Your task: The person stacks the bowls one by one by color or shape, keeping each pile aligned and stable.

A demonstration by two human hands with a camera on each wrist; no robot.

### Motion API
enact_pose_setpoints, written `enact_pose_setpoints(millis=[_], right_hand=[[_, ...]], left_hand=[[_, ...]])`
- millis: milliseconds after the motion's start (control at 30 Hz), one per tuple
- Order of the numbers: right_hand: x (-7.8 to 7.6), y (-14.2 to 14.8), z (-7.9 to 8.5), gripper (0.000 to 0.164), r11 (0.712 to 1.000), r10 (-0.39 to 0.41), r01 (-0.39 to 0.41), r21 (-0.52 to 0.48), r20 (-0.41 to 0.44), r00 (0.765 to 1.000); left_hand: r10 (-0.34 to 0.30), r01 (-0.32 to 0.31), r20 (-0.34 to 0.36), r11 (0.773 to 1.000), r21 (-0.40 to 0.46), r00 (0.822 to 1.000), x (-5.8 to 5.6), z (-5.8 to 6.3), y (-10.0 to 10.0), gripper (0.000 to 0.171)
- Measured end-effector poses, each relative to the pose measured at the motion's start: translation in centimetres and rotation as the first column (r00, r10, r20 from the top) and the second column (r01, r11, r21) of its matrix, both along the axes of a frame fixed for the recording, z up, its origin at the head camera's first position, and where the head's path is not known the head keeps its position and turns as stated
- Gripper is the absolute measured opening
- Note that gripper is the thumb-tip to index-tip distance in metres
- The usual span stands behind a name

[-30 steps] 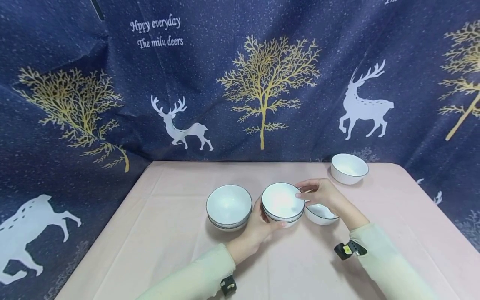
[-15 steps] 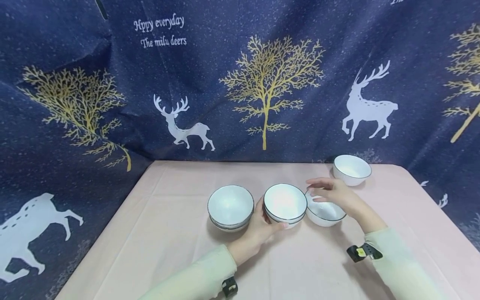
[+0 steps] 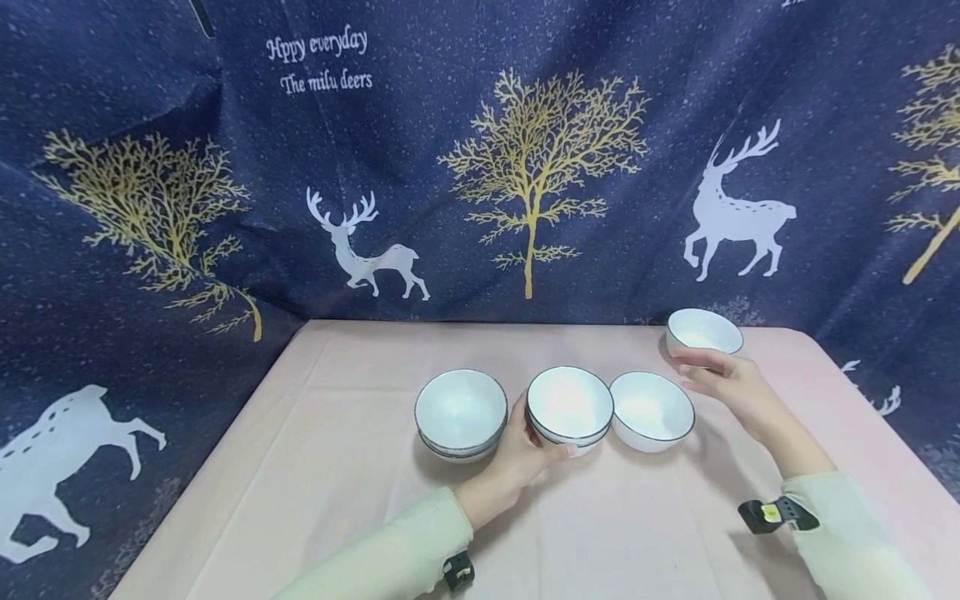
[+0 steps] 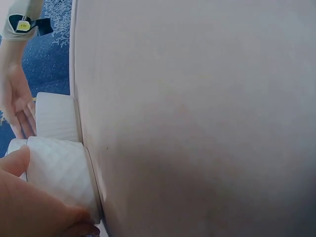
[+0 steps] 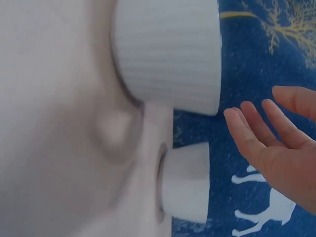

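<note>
Two nested white bowls (image 3: pixel 570 404) with thin dark rims stand mid-table. My left hand (image 3: pixel 513 458) grips this stack from its left and front, thumb low at the near side. The left wrist view shows a diamond-patterned bowl wall (image 4: pixel 61 173) beside the left thumb. Just right of the stack sits a single white bowl (image 3: pixel 652 408); its ribbed side (image 5: pixel 168 54) fills the upper part of the right wrist view. Past it, my right hand (image 3: pixel 723 387) is raised with relaxed fingers, holding nothing. It overlaps the front of the far white bowl (image 3: pixel 705 329) in the head view.
Another stack of white bowls (image 3: pixel 461 412) stands to the left of my left hand. A pale pink cloth (image 3: pixel 337 483) covers the table. Behind the table's back edge hangs a dark blue curtain (image 3: pixel 450 125) printed with deer and trees.
My right hand has left the rim of the middle stack and moved right, across the single bowl toward the far one. The left hand keeps its grip on the stack.
</note>
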State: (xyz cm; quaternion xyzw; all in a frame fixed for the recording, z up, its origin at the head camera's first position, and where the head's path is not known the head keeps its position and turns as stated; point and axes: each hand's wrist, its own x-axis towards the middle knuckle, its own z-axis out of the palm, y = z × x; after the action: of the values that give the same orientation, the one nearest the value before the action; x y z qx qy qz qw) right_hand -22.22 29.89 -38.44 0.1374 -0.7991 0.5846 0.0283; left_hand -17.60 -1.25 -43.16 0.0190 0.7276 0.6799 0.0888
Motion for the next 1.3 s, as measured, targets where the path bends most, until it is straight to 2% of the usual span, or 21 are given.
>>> enact_pose_setpoints(millis=[133,233,333,500,633,767,1000,1300], right_hand=[[0.1,0.7,-0.5,0.031,1.000,-0.011,0.011,-0.001,0.021,1.000],[0.3,1.0,-1.0,0.041,0.998,-0.015,0.012,0.055,0.045,0.999],[0.4,1.1,-1.4,0.051,0.994,-0.022,0.010,0.111,0.105,0.994],[0.5,0.9,-1.8,0.063,0.995,-0.012,-0.014,0.101,0.252,0.968],[0.7,1.0,-2.1,0.064,0.998,0.007,-0.030,0.063,0.333,0.943],[1.0,1.1,-2.4,0.061,0.997,0.037,-0.058,0.050,0.348,0.937],[1.0,1.2,-2.9,0.060,0.994,0.099,-0.108,0.006,0.342,0.935],[1.0,1.0,-3.0,0.065,0.994,0.104,-0.106,-0.021,0.436,0.894]], left_hand=[[0.003,-0.003,-0.001,1.000,-0.001,1.000,0.0,0.0,0.0,0.108],[0.003,-0.003,-0.006,1.000,-0.011,1.000,0.0,0.1,0.1,0.108],[-0.001,0.000,-0.010,1.000,-0.027,1.000,0.0,0.1,0.0,0.108],[-0.014,0.012,-0.032,0.998,-0.061,0.999,-0.1,0.4,-0.2,0.107],[-0.015,0.005,-0.078,0.992,-0.130,0.997,-0.1,0.6,-0.3,0.110],[-0.012,-0.005,-0.100,0.985,-0.172,0.995,-0.2,0.8,-0.3,0.112],[-0.017,-0.003,-0.124,0.987,-0.161,0.992,-0.3,0.6,-0.3,0.112],[-0.007,-0.007,-0.103,0.991,-0.134,0.995,-0.7,0.3,-0.3,0.113]])
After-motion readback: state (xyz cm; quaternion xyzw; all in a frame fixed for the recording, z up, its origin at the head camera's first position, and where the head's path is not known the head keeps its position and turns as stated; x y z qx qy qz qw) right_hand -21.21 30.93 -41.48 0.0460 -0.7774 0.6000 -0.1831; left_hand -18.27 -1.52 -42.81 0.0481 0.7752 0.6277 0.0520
